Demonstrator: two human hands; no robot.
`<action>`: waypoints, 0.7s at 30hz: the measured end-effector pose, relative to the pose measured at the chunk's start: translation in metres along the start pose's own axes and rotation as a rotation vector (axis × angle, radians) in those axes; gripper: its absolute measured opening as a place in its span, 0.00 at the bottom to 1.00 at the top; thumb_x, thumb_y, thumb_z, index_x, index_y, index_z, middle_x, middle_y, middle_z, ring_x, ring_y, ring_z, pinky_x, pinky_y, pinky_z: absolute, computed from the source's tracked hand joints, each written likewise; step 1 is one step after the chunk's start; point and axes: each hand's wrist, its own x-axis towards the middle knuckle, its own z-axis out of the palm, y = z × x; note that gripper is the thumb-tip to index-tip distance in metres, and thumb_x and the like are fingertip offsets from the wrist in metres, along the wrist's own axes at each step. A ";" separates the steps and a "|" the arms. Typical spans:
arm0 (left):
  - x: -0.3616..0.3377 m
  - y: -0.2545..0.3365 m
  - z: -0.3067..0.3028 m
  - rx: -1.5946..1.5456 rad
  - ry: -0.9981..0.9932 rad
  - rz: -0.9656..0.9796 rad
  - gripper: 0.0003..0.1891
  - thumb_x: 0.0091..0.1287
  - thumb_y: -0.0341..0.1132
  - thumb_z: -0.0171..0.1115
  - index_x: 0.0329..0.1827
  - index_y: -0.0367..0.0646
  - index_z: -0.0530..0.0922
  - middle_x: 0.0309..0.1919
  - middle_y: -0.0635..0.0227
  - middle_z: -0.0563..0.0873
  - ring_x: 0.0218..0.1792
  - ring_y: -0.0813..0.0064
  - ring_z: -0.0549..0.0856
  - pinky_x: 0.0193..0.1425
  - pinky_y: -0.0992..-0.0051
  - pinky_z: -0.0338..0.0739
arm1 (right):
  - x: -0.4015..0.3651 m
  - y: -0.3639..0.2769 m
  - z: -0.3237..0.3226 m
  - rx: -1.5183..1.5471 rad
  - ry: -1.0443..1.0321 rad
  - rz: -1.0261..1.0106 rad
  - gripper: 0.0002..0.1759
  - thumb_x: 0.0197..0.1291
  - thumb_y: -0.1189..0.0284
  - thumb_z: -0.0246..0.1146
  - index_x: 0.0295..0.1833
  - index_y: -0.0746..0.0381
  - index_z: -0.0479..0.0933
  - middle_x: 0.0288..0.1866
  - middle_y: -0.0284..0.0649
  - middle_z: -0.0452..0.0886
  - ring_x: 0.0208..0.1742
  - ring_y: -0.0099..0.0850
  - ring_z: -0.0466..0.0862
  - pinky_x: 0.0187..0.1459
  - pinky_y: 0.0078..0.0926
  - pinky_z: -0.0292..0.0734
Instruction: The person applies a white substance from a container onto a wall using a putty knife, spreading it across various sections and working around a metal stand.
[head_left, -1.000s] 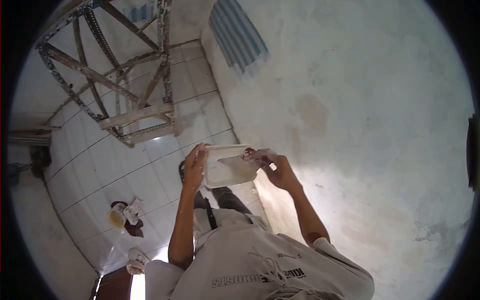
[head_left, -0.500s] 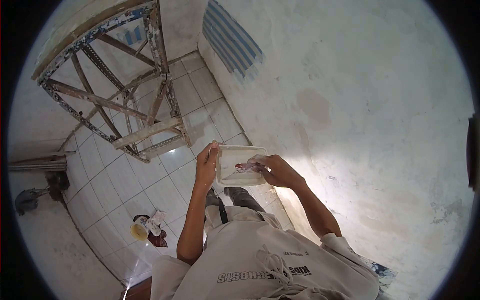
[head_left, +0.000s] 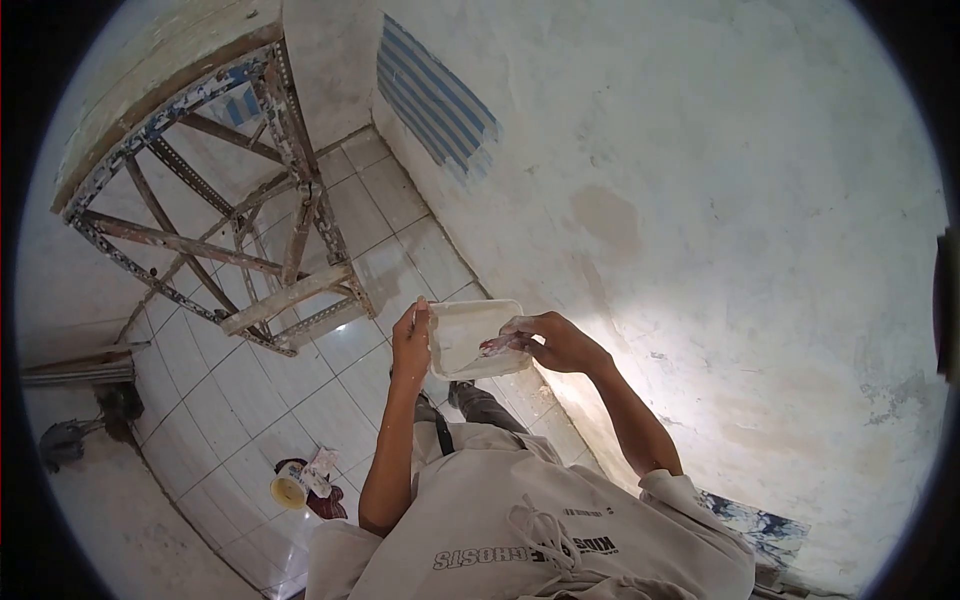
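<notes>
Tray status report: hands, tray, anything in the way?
Left hand grips white tray by its edge. Right hand holds scraper, blade inside tray. Nothing blocking; wall close beside.

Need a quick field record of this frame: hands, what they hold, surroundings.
left hand: grips the left edge of a white tray
right hand: holds a scraper, its blade inside the tray
wall: white and patchy, on the right
floor: pale tiles, with a can standing on them
frame: metal, paint-spattered, upper left
</notes>
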 end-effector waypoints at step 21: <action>0.077 0.026 0.101 0.086 -0.235 0.032 0.24 0.71 0.53 0.53 0.47 0.37 0.79 0.33 0.72 0.80 0.35 0.81 0.76 0.42 0.79 0.71 | -0.041 0.090 -0.021 1.190 0.867 0.027 0.16 0.66 0.72 0.57 0.57 0.68 0.70 0.47 0.39 0.80 0.46 0.26 0.80 0.48 0.26 0.75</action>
